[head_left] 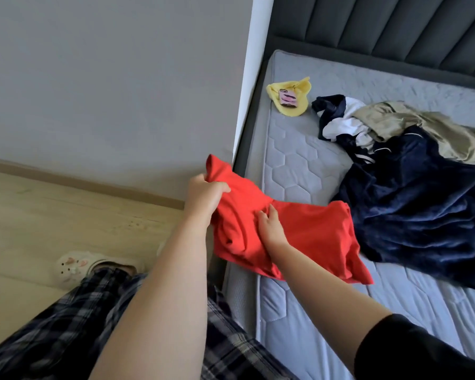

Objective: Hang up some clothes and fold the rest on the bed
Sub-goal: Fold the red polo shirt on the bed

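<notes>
We hold the bright red cotton garment [313, 237] at the near left edge of the grey quilted mattress [294, 165]. The left hand [207, 196] has its fingers [222, 187] curled round a bunched upper corner, raised off the bed. The right hand [270, 226] sits mid-cloth, fingers bent and pinching a fold. We judge the task to be at an early stage: this piece is not yet folded flat. To the right, a dark navy plush garment [422, 215], a beige garment [422, 127] and a navy-and-white garment [337, 119] lie in an unsorted heap. A yellow cloth [290, 96] lies far left.
</notes>
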{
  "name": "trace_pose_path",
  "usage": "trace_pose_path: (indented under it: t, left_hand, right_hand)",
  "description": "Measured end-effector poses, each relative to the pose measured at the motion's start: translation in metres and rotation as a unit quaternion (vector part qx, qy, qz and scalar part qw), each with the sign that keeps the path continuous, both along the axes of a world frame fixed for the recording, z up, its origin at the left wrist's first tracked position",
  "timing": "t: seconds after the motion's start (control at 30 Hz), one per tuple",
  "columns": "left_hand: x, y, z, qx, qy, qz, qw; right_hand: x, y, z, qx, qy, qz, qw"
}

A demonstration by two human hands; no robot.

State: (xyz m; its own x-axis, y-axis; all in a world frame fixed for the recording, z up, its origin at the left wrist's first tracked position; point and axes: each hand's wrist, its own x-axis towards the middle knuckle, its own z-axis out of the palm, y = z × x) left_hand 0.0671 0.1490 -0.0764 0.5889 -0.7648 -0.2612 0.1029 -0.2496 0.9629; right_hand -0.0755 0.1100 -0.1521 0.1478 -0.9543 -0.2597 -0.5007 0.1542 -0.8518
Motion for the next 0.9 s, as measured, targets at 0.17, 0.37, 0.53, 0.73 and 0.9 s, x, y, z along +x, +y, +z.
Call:
trace_pose_path:
  t: [0.17,0.37,0.53,0.73,0.9]
  left_hand:
    - [-0.004,0.020,-0.003,0.051,-0.057,-0.101,0.992]
    - [-0.022,0.018,0.002,-0.004,0.288,-0.314,0.905]
    - [-0.040,0.008,0.000,0.153,0.036,-0.306,0.939]
    - [-0.077,0.002,-0.020,0.175,0.073,-0.400,0.897]
    - [-0.087,-0.010,-0.037,0.131,0.034,-0.349,0.927]
  right_hand:
    - [0.028,0.016,0.000,0.132,-0.151,-0.007,0.980]
    - [-0.034,0.006,0.017,0.282,-0.422,-0.070,0.859]
    - [-0.090,-0.015,0.018,0.246,-0.382,-0.170,0.874]
    - [-0.119,-0.009,0.020,0.290,-0.327,-0.160,0.885]
    - [-0.123,0.002,0.024,0.153,-0.135,-0.071,0.976]
